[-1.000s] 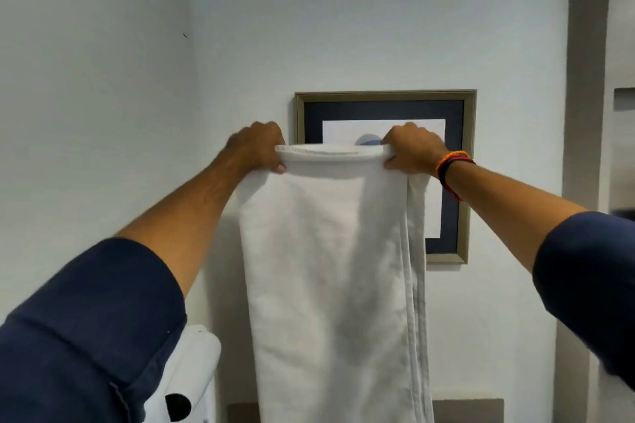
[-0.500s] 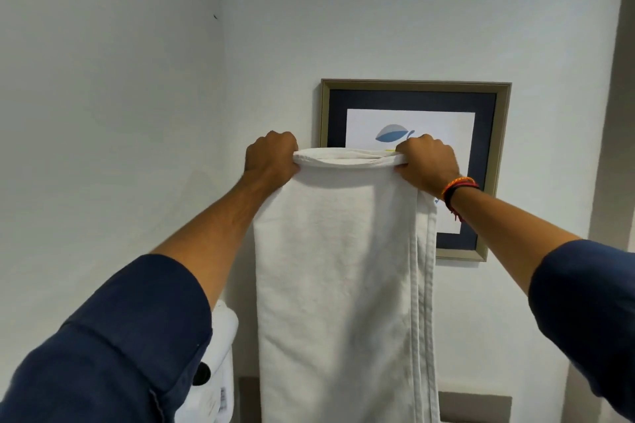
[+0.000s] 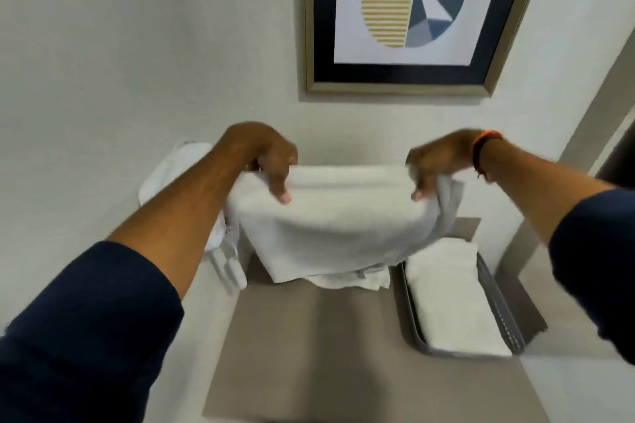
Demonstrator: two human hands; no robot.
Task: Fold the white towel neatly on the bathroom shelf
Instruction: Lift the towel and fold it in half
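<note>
White towel hangs between left hand and right hand, gripped at both ends.

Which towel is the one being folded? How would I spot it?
Look under the framed picture on the wall, down to the brown shelf. The towel is the big white one gripped at its top corners by the left hand and right hand. The other towels lie untouched in a grey tray to the right.

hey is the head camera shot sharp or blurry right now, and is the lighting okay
Head view: soft motion blur, worst on the right hand and its sleeve; the left hand and white towel lack fine detail. Lighting is even and dim, no glare; faint shadow under the towel on the shelf. Wide-angle bending tilts the framed picture.
</note>
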